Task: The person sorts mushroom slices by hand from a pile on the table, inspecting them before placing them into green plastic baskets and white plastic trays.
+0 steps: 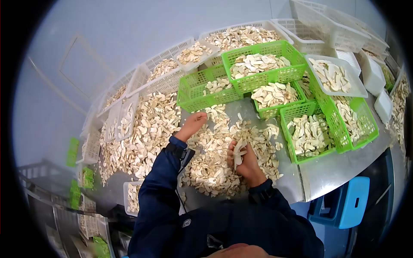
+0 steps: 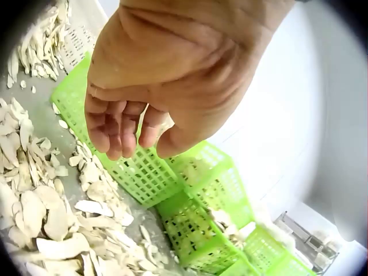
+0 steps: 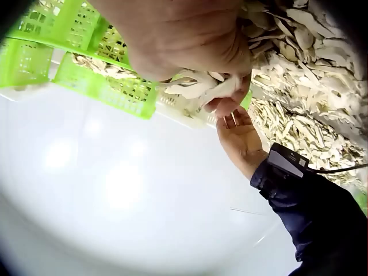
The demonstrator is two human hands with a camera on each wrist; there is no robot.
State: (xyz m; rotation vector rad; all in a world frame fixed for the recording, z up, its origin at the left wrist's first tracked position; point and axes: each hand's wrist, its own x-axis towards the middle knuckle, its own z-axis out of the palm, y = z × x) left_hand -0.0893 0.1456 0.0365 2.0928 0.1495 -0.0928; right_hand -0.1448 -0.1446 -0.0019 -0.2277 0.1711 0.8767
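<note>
My right hand (image 1: 250, 165) is over the front of a heap of pale dried mushroom slices (image 1: 211, 167) on the metal table. Its fingers and thumb hold several mushroom slices (image 3: 198, 86), which stick out past the fingertips in the right wrist view. Farther left, my left hand (image 1: 194, 125) hovers above the back edge of the heap, near a green basket (image 1: 191, 92). In the left wrist view its fingers (image 2: 115, 135) hang loosely bent, with nothing seen in them.
Green baskets of slices (image 1: 307, 137) stand at the right, some stacked, with a white tray (image 1: 359, 84) on top. White baskets (image 1: 167, 81) line the back. A bigger pile of slices (image 1: 150, 122) spreads at left. A blue stool (image 1: 355, 202) stands below the table's right side.
</note>
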